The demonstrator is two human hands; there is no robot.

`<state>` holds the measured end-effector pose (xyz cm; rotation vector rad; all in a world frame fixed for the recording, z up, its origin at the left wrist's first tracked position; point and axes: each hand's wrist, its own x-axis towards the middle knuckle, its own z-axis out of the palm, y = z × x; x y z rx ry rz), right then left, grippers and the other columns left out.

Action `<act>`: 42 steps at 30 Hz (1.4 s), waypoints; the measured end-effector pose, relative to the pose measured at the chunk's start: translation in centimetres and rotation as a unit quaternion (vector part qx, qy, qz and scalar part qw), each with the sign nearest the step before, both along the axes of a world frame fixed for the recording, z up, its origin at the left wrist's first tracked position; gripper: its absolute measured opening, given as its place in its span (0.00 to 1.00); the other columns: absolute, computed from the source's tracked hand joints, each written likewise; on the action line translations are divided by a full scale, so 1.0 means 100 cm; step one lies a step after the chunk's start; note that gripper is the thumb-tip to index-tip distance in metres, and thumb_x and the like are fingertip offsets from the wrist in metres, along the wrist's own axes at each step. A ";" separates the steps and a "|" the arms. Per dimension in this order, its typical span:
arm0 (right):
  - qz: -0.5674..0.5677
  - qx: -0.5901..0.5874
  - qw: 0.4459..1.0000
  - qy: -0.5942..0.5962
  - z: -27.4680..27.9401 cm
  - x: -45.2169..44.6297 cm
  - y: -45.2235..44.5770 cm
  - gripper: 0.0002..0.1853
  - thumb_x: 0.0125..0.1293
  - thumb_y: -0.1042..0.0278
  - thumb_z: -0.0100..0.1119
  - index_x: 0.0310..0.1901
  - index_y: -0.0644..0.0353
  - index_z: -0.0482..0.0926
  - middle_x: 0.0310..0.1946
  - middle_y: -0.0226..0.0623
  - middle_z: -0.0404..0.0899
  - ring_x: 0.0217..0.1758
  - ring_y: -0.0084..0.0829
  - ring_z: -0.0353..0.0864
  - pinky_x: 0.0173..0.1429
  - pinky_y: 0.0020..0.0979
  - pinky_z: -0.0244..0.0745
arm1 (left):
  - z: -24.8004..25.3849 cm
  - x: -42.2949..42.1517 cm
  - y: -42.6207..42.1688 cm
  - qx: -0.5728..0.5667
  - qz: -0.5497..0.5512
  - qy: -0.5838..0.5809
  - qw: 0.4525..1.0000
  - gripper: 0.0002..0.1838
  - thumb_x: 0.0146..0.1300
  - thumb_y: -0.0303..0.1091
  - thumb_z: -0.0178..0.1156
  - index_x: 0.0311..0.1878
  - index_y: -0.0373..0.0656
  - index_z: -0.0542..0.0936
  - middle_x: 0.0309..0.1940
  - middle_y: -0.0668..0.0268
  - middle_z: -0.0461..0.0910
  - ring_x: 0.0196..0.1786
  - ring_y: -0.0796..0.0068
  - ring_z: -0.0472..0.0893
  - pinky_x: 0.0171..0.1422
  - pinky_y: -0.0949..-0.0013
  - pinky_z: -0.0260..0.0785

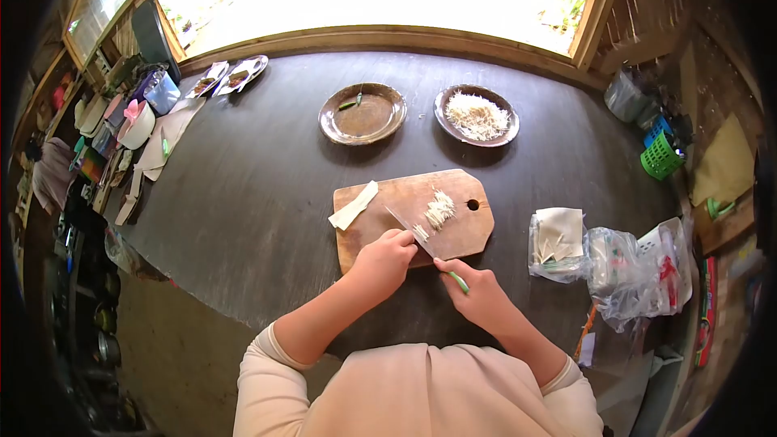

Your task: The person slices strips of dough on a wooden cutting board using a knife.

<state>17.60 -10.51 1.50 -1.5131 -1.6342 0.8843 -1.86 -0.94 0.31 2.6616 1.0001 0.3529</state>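
Note:
My right hand (472, 291) is closed round the green handle of a knife (424, 246). The thin blade slants up and left across a wooden cutting board (380, 194). My left hand (387, 257) has its fingers curled down on the board beside the blade, against pale, finely cut strips (420, 232); what lies under the fingers is mostly hidden. Right of the blade is a small heap of pale shreds (439, 209). Flat cream-coloured slices (354, 205) lie at the board's left edge.
Beyond the board stand a brown plate (371, 129) with green chillies and a dark bowl (442, 117) of pale shreds. Plastic bags (619, 271) and a packet (558, 231) lie right. A green basket (661, 159) stands far right; containers (136, 128) crowd the left edge.

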 end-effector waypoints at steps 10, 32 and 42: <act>0.014 -0.028 0.999 0.039 0.004 0.004 -0.002 0.14 0.69 0.71 0.59 0.55 0.55 0.79 0.31 0.57 0.80 0.34 0.56 0.82 0.34 0.39 0.76 | 0.003 -0.001 0.001 -0.015 0.001 -0.004 1.000 0.09 0.54 0.23 0.60 0.40 0.39 0.83 0.45 0.63 0.79 0.55 0.60 0.78 0.56 0.62 0.76; 0.012 -0.054 0.998 0.014 0.011 0.003 -0.003 0.13 0.70 0.70 0.58 0.54 0.62 0.79 0.40 0.47 0.86 0.40 0.42 0.88 0.45 0.28 0.77 | -0.002 -0.001 0.000 -0.013 0.003 -0.030 0.999 0.08 0.55 0.23 0.59 0.38 0.39 0.83 0.43 0.62 0.78 0.53 0.59 0.78 0.55 0.61 0.76; 0.008 -0.011 1.000 0.018 0.003 0.000 -0.002 0.13 0.70 0.70 0.58 0.55 0.56 0.79 0.32 0.55 0.81 0.34 0.54 0.83 0.37 0.34 0.76 | 0.000 -0.001 0.000 -0.003 0.006 -0.039 0.999 0.06 0.55 0.24 0.59 0.36 0.39 0.82 0.42 0.63 0.77 0.52 0.59 0.78 0.56 0.62 0.76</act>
